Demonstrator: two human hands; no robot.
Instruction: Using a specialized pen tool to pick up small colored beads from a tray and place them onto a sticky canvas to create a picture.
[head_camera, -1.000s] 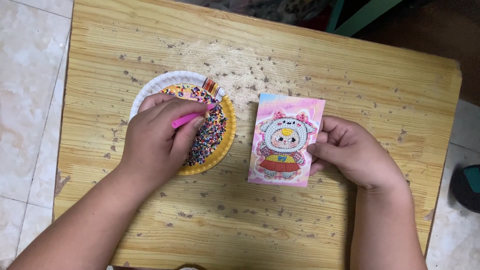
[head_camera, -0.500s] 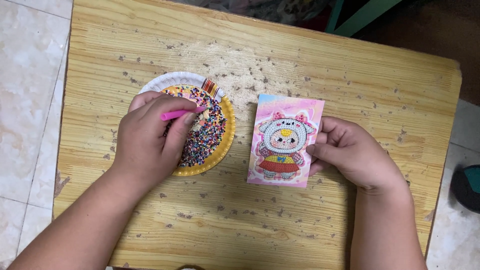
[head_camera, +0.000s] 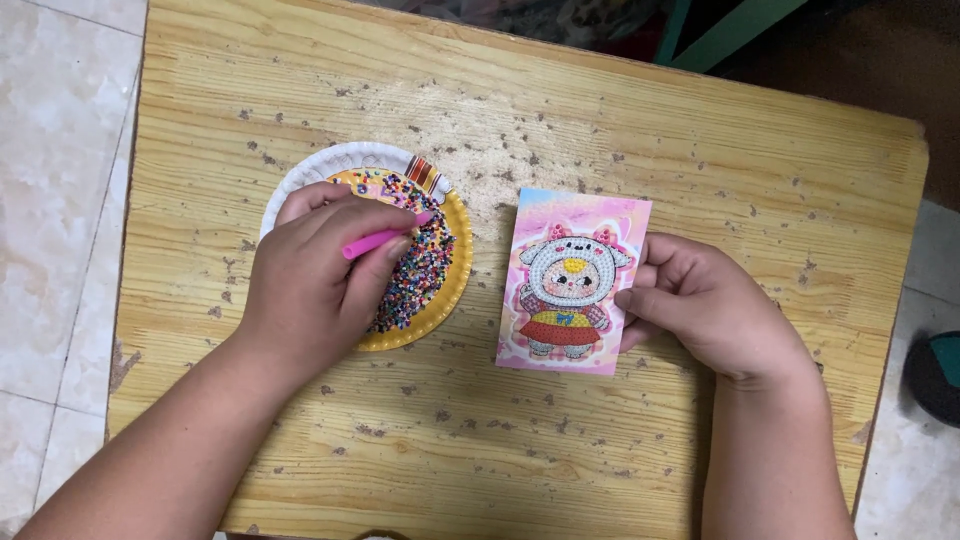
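Note:
My left hand (head_camera: 315, 280) is closed around a pink pen tool (head_camera: 385, 237), its tip resting over a heap of tiny coloured beads (head_camera: 425, 265). The beads fill a yellow paper plate (head_camera: 455, 285) that sits on a white paper plate (head_camera: 310, 170). To the right lies a pink picture card (head_camera: 573, 280) showing a cartoon figure in a white hood and red skirt, partly covered with beads. My right hand (head_camera: 715, 310) pinches the card's right edge, thumb on top, holding it flat on the table.
Everything rests on a worn, speckled wooden table (head_camera: 620, 130). Pale floor tiles (head_camera: 60, 120) show on the left. A green bar (head_camera: 730, 30) and dark floor lie beyond the far edge; a dark shoe-like shape (head_camera: 935, 370) sits at the right.
My left hand with the pink pen shifted left over the beads, then came back to the right. The card and my right hand stayed nearly still.

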